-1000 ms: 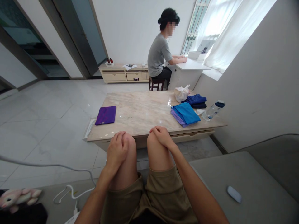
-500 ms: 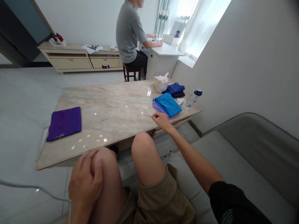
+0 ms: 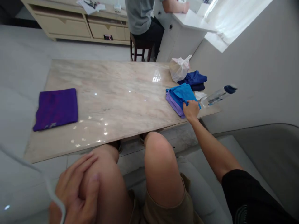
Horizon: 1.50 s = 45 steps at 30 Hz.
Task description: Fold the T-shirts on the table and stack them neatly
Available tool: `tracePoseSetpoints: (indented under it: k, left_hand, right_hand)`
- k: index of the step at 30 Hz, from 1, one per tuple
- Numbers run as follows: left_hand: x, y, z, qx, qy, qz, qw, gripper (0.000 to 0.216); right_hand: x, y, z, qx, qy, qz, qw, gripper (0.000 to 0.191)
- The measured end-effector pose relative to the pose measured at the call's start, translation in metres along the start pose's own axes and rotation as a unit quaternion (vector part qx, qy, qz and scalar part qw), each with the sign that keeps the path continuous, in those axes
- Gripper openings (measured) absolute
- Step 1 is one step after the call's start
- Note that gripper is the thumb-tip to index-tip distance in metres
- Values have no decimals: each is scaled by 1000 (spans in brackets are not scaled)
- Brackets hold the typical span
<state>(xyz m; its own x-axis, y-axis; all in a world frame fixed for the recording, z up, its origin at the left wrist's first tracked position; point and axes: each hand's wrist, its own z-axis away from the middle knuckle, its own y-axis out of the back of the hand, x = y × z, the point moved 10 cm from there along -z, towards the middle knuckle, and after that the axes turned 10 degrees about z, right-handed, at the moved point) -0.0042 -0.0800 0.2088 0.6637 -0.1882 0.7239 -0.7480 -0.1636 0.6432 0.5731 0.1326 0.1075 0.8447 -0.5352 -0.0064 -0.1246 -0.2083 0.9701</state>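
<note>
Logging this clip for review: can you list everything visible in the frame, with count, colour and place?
marble table: 1, beige, centre
folded purple cloth: 1, purple, table's left end
stack of folded cloths: 1 stack, bright blue over lilac, table's right end
dark blue cloths: 1 pile, navy, behind the stack
plastic bag: 1, white, far right of table
water bottle: 1, clear with dark cap, right edge
low cabinet: 1, cream, far wall
seated person: 1, grey shirt, at white desk
sofa: 1, grey, under the wearer
left hand: on left knee
right hand: grip on the stack's near edge
</note>
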Motion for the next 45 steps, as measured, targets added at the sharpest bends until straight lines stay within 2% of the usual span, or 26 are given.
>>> tracePoseSetpoints:
  k: [2, 4, 6, 8, 11, 14, 16, 17, 18, 19, 21, 23, 24, 25, 27, 30, 32, 35, 37, 38, 40, 42, 45]
  left_hand:
    - [7, 0, -4, 17, 6, 0, 1000, 36]
    - [8, -3, -3, 23, 13, -5, 1000, 36]
    - [7, -6, 2, 24, 19, -10, 999, 37]
    - [5, -7, 7, 31, 17, -15, 999, 39]
    - [6, -3, 13, 53, 15, -25, 998, 41]
    - [8, 2, 16, 73, 17, -34, 997, 42]
    - [10, 3, 16, 78, 17, -37, 996, 43]
    - [11, 3, 16, 79, 15, -38, 996, 44]
    - [11, 3, 16, 80, 14, -40, 996, 44]
    - [11, 3, 16, 81, 13, -42, 996, 44]
    - [10, 2, 18, 81, 11, -46, 996, 45]
    - [9, 1, 23, 80, 9, -51, 995, 45]
    - [9, 1, 25, 81, 8, -55, 995, 46]
    - [9, 1, 27, 81, 6, -62, 995, 46]
    - [11, 1, 24, 73, 2, -89, 993, 46]
    - [19, -8, -14, 4, -8, -141, 990, 41]
    - [25, -19, -65, -61, -6, -159, 985, 37]
    - [35, -35, -163, -81, 4, -190, 978, 44]
    - [34, -59, -218, -97, 19, -208, 973, 53]
    - [32, -77, -236, -121, 27, -203, 971, 58]
    - [24, -116, -254, -174, 38, -187, 966, 66]
    - [16, -150, -253, -214, 41, -180, 959, 61]
    - [6, -175, -244, -235, 39, -184, 954, 45]
  right_hand:
    - [3, 12, 0, 19, -25, -10, 999, 41]
    - [5, 39, -3, 57, -58, -40, 996, 40]
    - [-1, 77, -11, 106, -78, -86, 988, 40]
    - [-20, 125, -22, 152, -77, -142, 975, 38]
    - [-75, 206, -34, 197, -22, -240, 950, 37]
    - [-148, 282, -21, 217, 62, -335, 915, 42]
    - [-197, 311, 6, 213, 110, -376, 895, 44]
    - [-220, 314, 23, 197, 131, -386, 892, 44]
    - [-242, 309, 41, 170, 142, -391, 893, 42]
    - [-262, 294, 58, 119, 148, -387, 902, 38]
    - [-302, 245, 92, -28, 180, -353, 918, 26]
    - [-329, 192, 123, -174, 219, -318, 906, 24]
    - [-336, 174, 134, -205, 233, -299, 902, 24]
    - [-339, 163, 139, -215, 244, -280, 903, 25]
    - [-339, 157, 139, -194, 255, -257, 912, 25]
    - [-335, 166, 129, -161, 256, -263, 916, 27]
    - [-331, 172, 124, -146, 255, -275, 915, 26]
    - [-322, 169, 117, -139, 246, -271, 920, 27]
    - [-315, 155, 112, -163, 234, -244, 927, 29]
    - [-312, 147, 111, -181, 228, -229, 929, 29]
    - [-305, 132, 107, -209, 222, -206, 930, 30]
    - [-301, 127, 102, -209, 226, -204, 929, 28]
    - [-299, 131, 95, -172, 245, -229, 926, 25]
